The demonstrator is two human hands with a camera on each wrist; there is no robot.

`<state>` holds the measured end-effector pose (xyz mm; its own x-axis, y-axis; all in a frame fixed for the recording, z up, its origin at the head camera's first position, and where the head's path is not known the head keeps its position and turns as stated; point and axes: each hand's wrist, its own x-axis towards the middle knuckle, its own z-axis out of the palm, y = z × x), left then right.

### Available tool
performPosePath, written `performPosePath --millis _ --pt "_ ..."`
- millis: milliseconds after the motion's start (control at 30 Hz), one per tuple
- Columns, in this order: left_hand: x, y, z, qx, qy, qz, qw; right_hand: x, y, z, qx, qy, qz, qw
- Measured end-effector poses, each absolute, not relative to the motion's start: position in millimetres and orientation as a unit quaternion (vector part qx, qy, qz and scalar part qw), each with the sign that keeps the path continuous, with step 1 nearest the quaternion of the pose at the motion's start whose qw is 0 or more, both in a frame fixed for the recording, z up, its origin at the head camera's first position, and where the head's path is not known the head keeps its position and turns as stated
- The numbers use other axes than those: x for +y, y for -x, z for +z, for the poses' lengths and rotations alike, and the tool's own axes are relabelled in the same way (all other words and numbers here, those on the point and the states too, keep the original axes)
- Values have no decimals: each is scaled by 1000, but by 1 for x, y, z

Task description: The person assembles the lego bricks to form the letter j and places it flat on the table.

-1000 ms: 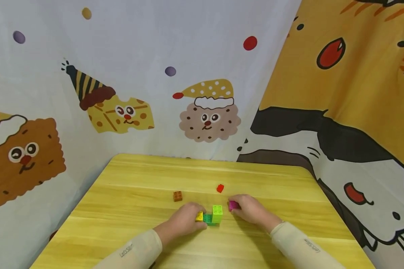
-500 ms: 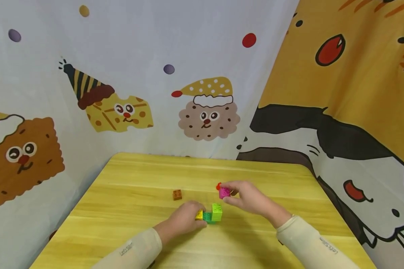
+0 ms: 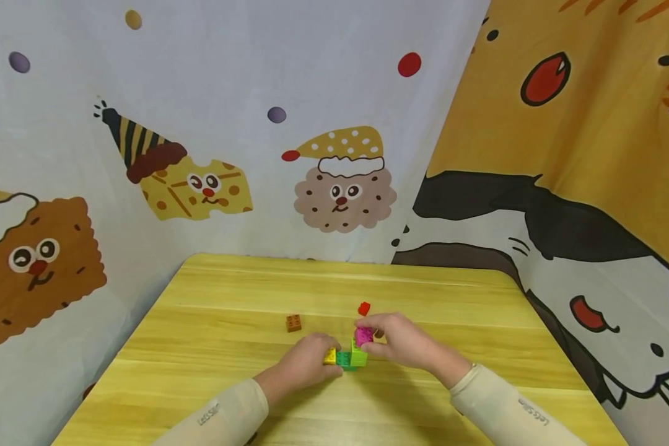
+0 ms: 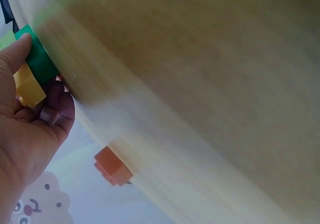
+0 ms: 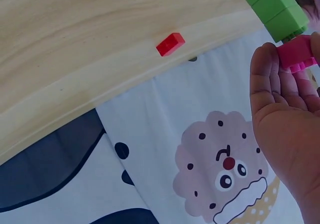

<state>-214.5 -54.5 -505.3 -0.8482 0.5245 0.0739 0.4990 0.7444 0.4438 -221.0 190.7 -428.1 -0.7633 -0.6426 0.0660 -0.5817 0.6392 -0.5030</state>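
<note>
My left hand [image 3: 308, 360] grips the left end of a small brick build, around its yellow brick [image 4: 30, 87] and dark green brick [image 4: 39, 56]. At the build's right end rises a lime green stack [image 5: 278, 11]. My right hand [image 3: 402, 342] pinches a magenta brick [image 3: 363, 336] between thumb and fingers, right at the top of that stack. In the right wrist view the magenta brick lies against the stack's studded end, slightly tilted to it. Part of the yellow brick is hidden by the left hand.
A brown brick [image 3: 293, 323] rests on the wooden table [image 3: 228, 291], beyond the left hand. Behind the right hand lies a red brick [image 3: 364, 308]. A printed cloth [image 3: 334, 74] with cartoon figures hangs behind the table.
My right hand has lifted the magenta brick off the table and carried it left, past the red brick, onto the lime green stack. The left hand has stayed on the build.
</note>
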Motion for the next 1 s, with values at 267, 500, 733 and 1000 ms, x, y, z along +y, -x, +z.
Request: performPosePath --millis 267,500,733,1000 --pt "-55 214 -506 932 -278 230 23 190 222 -435 904 340 -252 56" --pt "-55 215 -505 931 -280 232 23 187 222 -437 901 353 -247 45" --pt "-56 215 -506 931 -283 232 21 182 221 -436 901 364 -235 36" --pt "-55 214 -505 932 -281 229 22 182 218 -436 905 380 -192 -1"
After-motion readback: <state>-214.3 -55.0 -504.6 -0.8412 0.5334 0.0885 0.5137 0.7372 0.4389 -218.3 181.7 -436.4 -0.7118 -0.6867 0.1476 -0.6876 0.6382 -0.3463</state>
